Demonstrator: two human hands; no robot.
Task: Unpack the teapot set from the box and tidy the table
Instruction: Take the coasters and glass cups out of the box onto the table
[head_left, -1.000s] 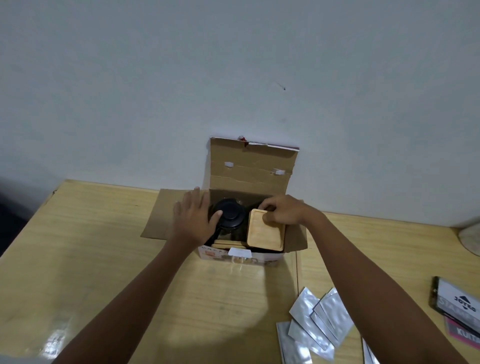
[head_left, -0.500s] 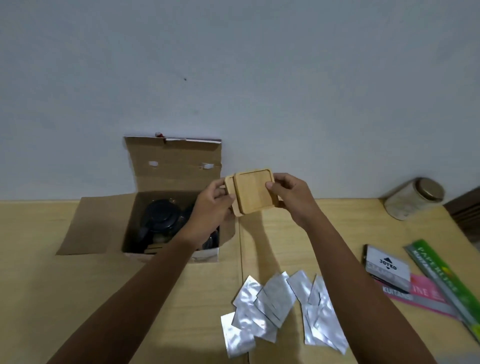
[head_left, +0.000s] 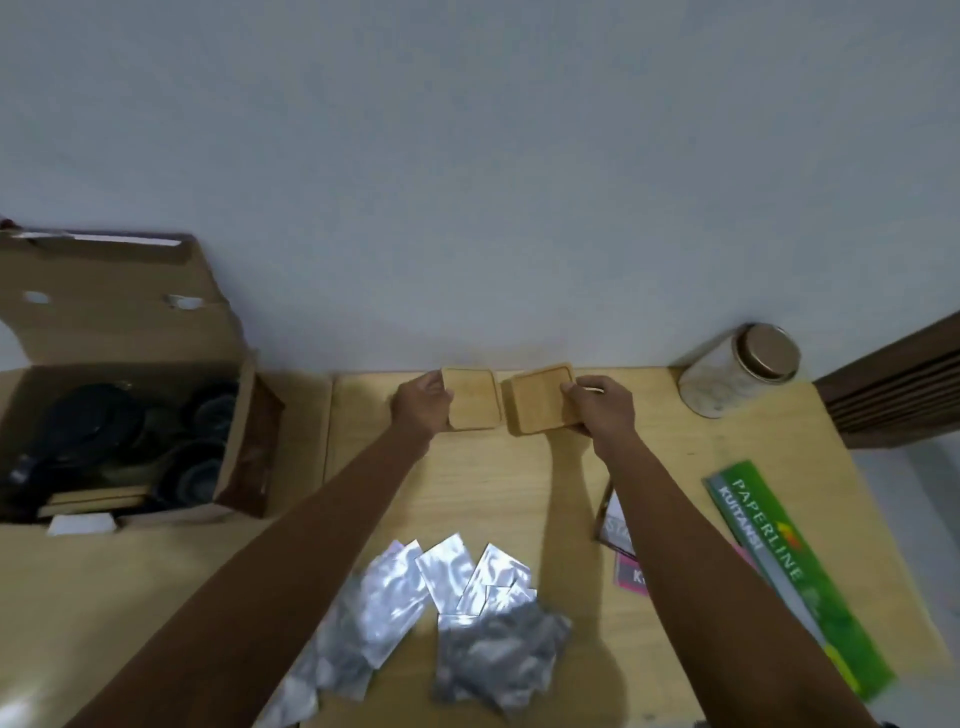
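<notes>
The open cardboard box (head_left: 119, 317) stands at the left of the wooden table (head_left: 493, 493). Inside it sit a black teapot (head_left: 88, 415) and dark cups (head_left: 208, 410). My left hand (head_left: 422, 402) grips one square wooden coaster (head_left: 475, 397) near the table's far edge. My right hand (head_left: 600, 405) grips a thicker stack of wooden coasters (head_left: 537, 402) just to the right of it. Both lie low at the tabletop, side by side, almost touching.
Several silver foil sachets (head_left: 447, 608) lie scattered near me. A jar with a metal lid (head_left: 737, 366) lies on its side at the far right. A green Paperline booklet (head_left: 795, 587) and a dark packet (head_left: 615, 525) lie at the right. The wall runs behind the table.
The coasters came out of the box, were held in the air with both hands, then split apart and lowered to the table's far edge. My view has shifted right.
</notes>
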